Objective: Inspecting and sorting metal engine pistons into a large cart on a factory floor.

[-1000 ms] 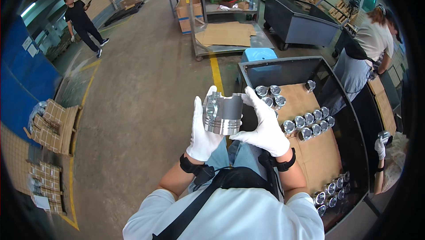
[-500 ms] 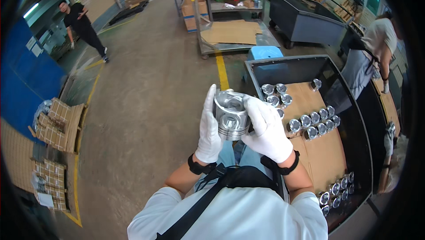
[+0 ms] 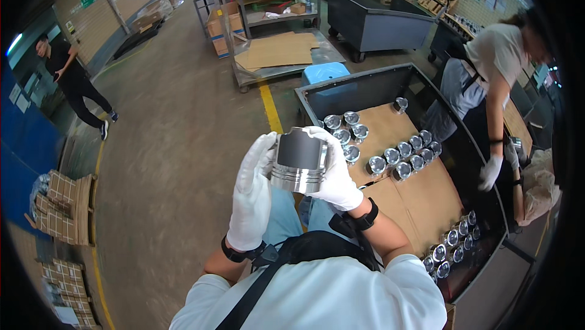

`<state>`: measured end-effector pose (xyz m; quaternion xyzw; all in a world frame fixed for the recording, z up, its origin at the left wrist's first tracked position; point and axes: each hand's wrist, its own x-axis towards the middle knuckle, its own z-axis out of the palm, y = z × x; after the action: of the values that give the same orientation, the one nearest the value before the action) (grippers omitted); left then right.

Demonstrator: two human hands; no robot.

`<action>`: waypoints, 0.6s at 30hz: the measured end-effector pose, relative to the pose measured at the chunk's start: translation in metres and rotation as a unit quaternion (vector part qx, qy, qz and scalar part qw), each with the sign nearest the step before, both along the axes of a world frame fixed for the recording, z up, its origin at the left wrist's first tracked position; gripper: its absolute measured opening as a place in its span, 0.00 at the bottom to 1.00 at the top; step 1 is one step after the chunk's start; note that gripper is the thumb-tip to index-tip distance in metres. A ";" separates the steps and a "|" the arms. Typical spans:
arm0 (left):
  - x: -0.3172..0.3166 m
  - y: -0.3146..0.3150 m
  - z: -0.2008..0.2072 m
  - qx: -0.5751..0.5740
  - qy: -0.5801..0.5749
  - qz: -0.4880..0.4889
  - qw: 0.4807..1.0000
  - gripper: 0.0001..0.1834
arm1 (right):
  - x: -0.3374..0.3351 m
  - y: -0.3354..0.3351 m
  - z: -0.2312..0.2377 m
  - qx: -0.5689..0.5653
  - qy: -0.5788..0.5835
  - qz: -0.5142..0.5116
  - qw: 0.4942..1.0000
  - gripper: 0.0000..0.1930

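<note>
In front of my body I hold up a metal piston (image 3: 298, 152), its dark grey coated skirt facing me and its ring grooves at the lower end. My right hand (image 3: 336, 175), in a white glove, grips it from the right side. The gloved left hand (image 3: 251, 187) is closed against its left side, with the fingertips partly hidden. More pistons (image 3: 399, 154) stand in groups on brown cardboard (image 3: 396, 205) inside a black-walled cart (image 3: 487, 208) to my right.
Beyond the cart, a co-worker (image 3: 469, 80) in white gloves reaches toward its far wall. A blue stool (image 3: 326, 73), a metal shelf cart (image 3: 277, 22) and a grey bin cart (image 3: 381, 25) stand ahead. Another person (image 3: 79, 86) is at the left, beyond stacked boxes (image 3: 64, 202).
The piston has been turned: its pin-hole side faced me before, now its dark skirt does. My view has swung right. The co-worker's gloved hand has come nearer the cart.
</note>
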<state>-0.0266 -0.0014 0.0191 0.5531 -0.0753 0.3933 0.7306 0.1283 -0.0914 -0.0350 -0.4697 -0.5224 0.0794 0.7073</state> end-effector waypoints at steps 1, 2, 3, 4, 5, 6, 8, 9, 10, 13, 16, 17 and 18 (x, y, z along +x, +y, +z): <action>0.001 0.002 -0.004 0.025 0.039 0.021 0.999 0.54 | -0.003 0.003 0.003 0.009 0.009 -0.007 1.000 0.48; 0.002 0.003 -0.006 0.049 0.078 0.042 0.995 0.59 | -0.006 0.003 0.008 0.037 -0.033 -0.063 0.997 0.45; 0.004 0.000 -0.006 0.011 0.058 0.015 0.998 0.63 | -0.008 0.001 0.014 0.043 -0.115 -0.158 0.980 0.41; 0.007 -0.004 -0.008 0.011 0.058 0.021 0.998 0.63 | -0.012 -0.005 0.026 0.048 -0.195 -0.255 0.946 0.37; 0.008 -0.005 -0.013 -0.067 0.059 -0.024 0.996 0.63 | -0.019 -0.010 0.045 0.040 -0.287 -0.292 0.912 0.29; 0.006 -0.005 -0.015 -0.144 0.058 -0.069 0.985 0.64 | -0.024 -0.010 0.053 0.037 -0.349 -0.287 0.891 0.25; 0.004 0.007 -0.024 -0.272 0.059 -0.184 0.943 0.58 | -0.029 -0.018 0.069 0.047 -0.454 -0.234 0.859 0.23; -0.002 0.009 -0.039 -0.310 0.045 -0.203 0.928 0.53 | -0.032 -0.019 0.079 0.090 -0.458 -0.192 0.863 0.23; -0.005 0.008 -0.041 -0.348 0.032 -0.224 0.910 0.50 | -0.030 -0.020 0.076 0.124 -0.456 -0.169 0.865 0.21; -0.005 0.008 -0.032 -0.321 0.011 -0.253 0.913 0.56 | -0.030 -0.030 0.068 0.067 -0.399 -0.148 0.902 0.20; 0.000 0.006 -0.027 -0.293 -0.020 -0.258 0.920 0.61 | -0.031 -0.033 0.066 0.038 -0.336 -0.176 0.924 0.40; 0.001 0.005 -0.027 -0.286 -0.015 -0.247 0.926 0.60 | -0.031 -0.032 0.065 0.038 -0.336 -0.176 0.925 0.40; 0.002 0.005 -0.027 -0.278 -0.009 -0.237 0.931 0.60 | -0.030 -0.031 0.065 0.035 -0.318 -0.158 0.934 0.44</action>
<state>-0.0249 0.0031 -0.0076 0.2900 -0.0985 0.2186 0.9265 0.0983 -0.1228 0.0297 -0.5214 -0.6416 -0.2050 0.5239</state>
